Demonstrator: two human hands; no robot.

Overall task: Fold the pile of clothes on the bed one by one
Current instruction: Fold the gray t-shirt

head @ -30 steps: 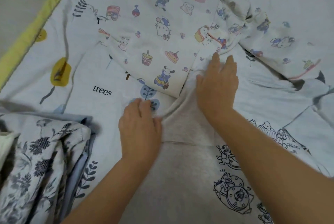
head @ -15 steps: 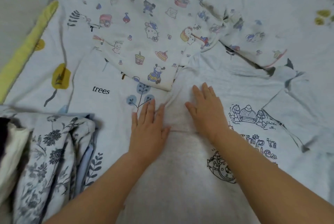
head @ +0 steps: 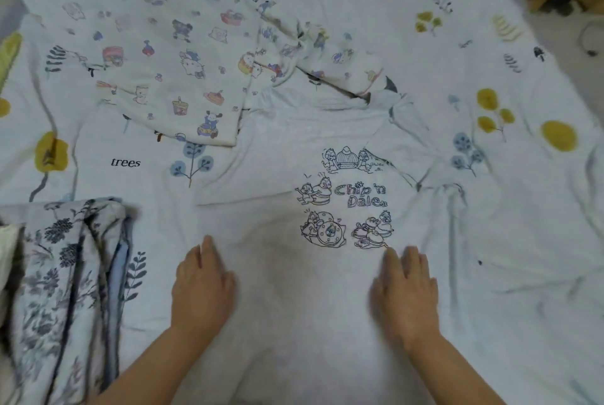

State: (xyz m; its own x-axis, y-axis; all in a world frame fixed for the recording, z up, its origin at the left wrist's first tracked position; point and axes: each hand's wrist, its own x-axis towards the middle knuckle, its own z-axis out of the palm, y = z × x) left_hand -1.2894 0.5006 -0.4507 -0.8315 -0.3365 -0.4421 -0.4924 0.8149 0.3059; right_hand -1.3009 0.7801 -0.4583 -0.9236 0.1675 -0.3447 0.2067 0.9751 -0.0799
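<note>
Two hands lay flat, fingers straight, gripping nothing: left hand [head: 202,287] and right hand [head: 404,292], well apart, both pressing the white printed T-shirt [head: 287,274]. The shirt was spread on the patterned bedsheet [head: 523,241], cartoon print up, one sleeve tucked over at left. Step judged: smoothing before the fold. A character-print garment [head: 170,78] waited beyond; a floral fabric stack [head: 62,274] sat at left. The next move likely called for gripping the right sleeve or side edge and folding it inward.
</note>
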